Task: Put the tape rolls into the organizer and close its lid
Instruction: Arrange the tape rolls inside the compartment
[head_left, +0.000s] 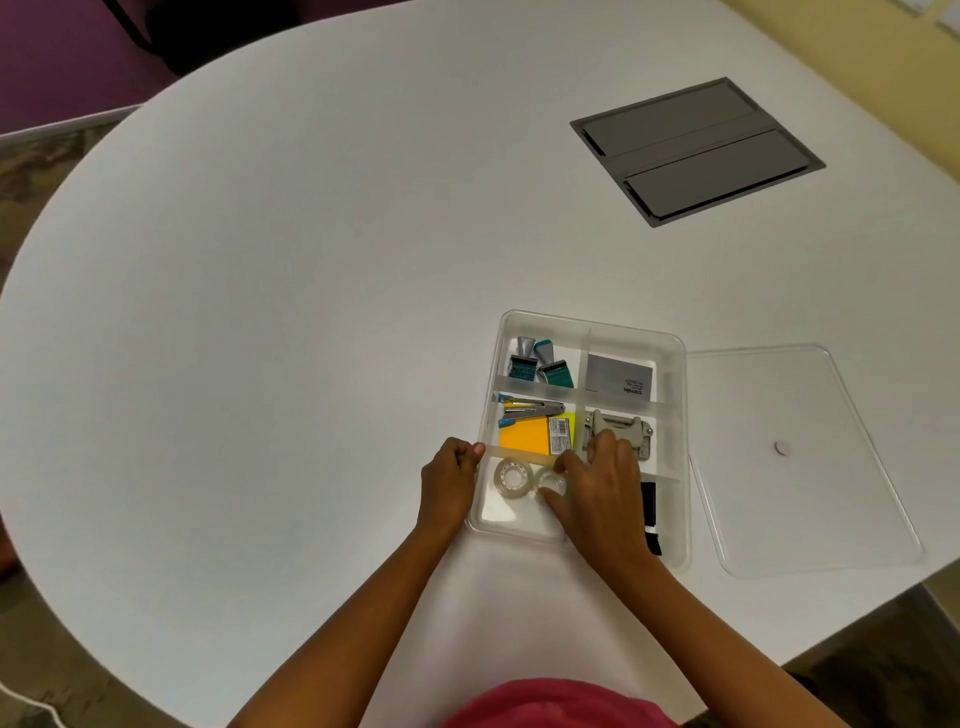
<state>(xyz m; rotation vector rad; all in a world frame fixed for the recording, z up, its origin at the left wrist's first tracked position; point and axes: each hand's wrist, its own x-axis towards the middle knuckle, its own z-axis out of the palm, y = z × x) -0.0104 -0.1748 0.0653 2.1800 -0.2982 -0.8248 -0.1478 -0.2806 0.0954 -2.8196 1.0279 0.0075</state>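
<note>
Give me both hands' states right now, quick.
Left hand: closed on the left rim of the organizer.
Right hand: fingers around a tape roll in the near-left compartment, beside the other tape roll.

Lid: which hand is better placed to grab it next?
Right. The lid lies right of the organizer, on the right hand side; the left hand holds the organizer's left rim.

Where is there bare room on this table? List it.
Bare: the wide white table left of the organizer, and the strip between it and the grey hatch. Crowded: the near-left compartment, holding two tape rolls and the right hand; the lid covers the right side.
</note>
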